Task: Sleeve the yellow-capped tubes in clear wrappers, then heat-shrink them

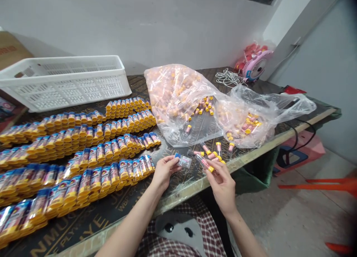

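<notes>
My left hand [165,171] pinches a small clear piece with a blue end [184,161] above the table's front edge. Between the fingers of my right hand [223,186] is a clear tube with a yellow cap [205,163], pink inside, tilted with its cap toward me. The two held pieces are apart. Several loose yellow-capped tubes [218,149] lie just beyond my right hand. Stacked rows of tubes with blue tops and yellow bottoms [96,177] cover the table to the left of my left hand.
Behind are a large plastic bag of tubes [178,90] and a smaller open bag [245,119]. A white basket [83,87] stands at the back left; a pink fan [256,66] and white cable [228,77] are back right. Pink and orange stools stand at the right.
</notes>
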A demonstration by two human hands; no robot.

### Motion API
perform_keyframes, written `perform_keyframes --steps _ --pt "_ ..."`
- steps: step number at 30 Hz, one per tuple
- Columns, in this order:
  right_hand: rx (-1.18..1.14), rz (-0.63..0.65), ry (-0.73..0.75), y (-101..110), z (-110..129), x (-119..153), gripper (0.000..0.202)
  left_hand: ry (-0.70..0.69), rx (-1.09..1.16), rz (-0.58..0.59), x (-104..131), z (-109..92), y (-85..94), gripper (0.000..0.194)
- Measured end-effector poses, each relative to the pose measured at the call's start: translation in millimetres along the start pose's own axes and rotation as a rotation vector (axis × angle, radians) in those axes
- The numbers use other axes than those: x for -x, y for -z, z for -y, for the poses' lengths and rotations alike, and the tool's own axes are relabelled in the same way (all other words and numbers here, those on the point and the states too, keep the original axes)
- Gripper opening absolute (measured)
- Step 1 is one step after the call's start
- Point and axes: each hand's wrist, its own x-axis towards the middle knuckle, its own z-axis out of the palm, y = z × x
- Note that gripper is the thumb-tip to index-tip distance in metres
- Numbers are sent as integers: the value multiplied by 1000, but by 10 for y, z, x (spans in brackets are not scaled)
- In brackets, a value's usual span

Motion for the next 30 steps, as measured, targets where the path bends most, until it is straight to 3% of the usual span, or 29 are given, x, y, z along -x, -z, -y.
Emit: perform_keyframes --steps 3,11,16,21,24,30 --pt "37 -34 21 37 79 119 26 23 62 -25 52 -3 -49 39" --pt "165 -51 244 8 181 228 38 -53 86 -101 126 17 -57 43" --pt "143 32 246 -44 150 258 37 -106 38 -110 166 48 -69 42" --pt "54 168 106 -79 128 268 32 -218 -33 52 265 66 -141 34" --pt "22 201 86 -74 129 244 31 -161 -5 129 291 44 -136 34" --pt "53 229 165 -62 146 190 35 -45 -6 153 351 24 -81 37"
